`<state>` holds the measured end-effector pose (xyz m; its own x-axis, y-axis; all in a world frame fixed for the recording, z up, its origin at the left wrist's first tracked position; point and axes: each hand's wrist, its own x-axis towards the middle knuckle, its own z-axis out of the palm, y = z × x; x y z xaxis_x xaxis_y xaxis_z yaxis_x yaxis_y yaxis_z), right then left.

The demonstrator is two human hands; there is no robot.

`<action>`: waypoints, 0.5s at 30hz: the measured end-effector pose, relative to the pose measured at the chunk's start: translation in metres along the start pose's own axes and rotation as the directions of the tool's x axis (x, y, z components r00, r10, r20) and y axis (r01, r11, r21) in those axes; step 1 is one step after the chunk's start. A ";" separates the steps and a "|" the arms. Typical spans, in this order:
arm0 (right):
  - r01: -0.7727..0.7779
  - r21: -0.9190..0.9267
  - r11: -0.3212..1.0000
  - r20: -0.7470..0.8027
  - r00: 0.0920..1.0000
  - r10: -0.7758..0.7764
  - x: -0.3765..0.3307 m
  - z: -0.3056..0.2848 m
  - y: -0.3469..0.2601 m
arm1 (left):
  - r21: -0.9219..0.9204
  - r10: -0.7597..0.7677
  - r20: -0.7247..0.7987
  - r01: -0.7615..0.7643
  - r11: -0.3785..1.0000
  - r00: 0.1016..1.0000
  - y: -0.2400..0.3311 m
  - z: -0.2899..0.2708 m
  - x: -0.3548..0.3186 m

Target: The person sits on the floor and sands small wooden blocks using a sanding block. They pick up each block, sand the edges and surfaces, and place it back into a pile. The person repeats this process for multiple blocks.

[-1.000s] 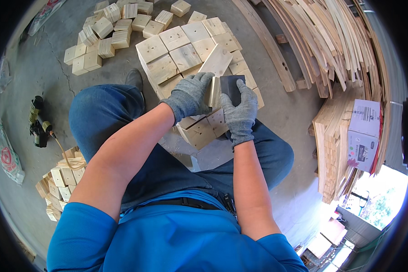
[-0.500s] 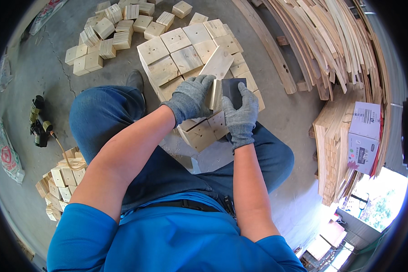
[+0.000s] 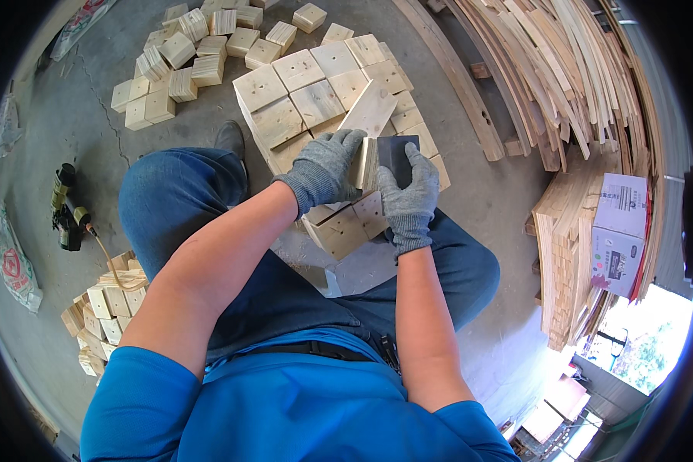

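My left hand (image 3: 325,165), in a grey knit glove, is closed around a light wooden block (image 3: 368,166) and holds it on edge. Against the block's right side lies a dark rectangular sanding pad (image 3: 395,158), gripped by my gloved right hand (image 3: 410,196) with the thumb along its edge. Both hands are over a stack of wooden blocks (image 3: 316,104) between my knees, each top marked with small holes. A thin wooden piece (image 3: 371,106) leans at a slant on the stack just beyond my hands.
More wooden blocks (image 3: 208,69) lie loosely on the concrete floor at the far left. Another heap of blocks (image 3: 100,312) sits near left, beside a dark power tool (image 3: 69,204) with a hose. Long wooden strips (image 3: 547,69) and a cardboard box (image 3: 620,231) line the right side.
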<state>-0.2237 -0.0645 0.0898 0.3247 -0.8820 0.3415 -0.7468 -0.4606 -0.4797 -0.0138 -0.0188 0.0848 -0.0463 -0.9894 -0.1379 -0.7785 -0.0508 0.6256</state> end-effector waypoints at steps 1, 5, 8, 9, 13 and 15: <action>-0.006 0.002 1.000 0.000 1.000 0.006 0.000 0.000 -0.001 | 0.002 0.000 0.004 0.000 1.000 1.000 0.000 0.000 0.000; -0.009 0.002 1.000 -0.003 1.000 0.009 -0.001 0.001 0.001 | 0.005 0.006 0.003 -0.006 1.000 1.000 0.000 -0.001 0.000; -0.007 -0.007 1.000 -0.007 1.000 0.007 -0.001 0.000 -0.001 | 0.014 0.007 -0.001 -0.007 1.000 1.000 0.000 0.000 0.001; -0.004 -0.010 1.000 -0.007 1.000 0.004 -0.001 -0.001 -0.001 | 0.018 0.004 -0.002 -0.004 1.000 1.000 0.000 0.000 0.001; 0.004 -0.008 1.000 -0.003 1.000 -0.004 -0.002 0.001 0.003 | 0.023 0.001 -0.001 -0.001 1.000 1.000 0.002 0.000 0.001; 0.009 0.003 1.000 -0.009 1.000 -0.009 -0.002 0.001 0.004 | 0.033 -0.003 0.004 0.003 0.999 1.000 0.003 -0.001 0.002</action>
<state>-0.2269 -0.0653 0.0863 0.3261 -0.8772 0.3524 -0.7425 -0.4684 -0.4789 -0.0157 -0.0206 0.0868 -0.0461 -0.9887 -0.1427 -0.7987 -0.0493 0.5996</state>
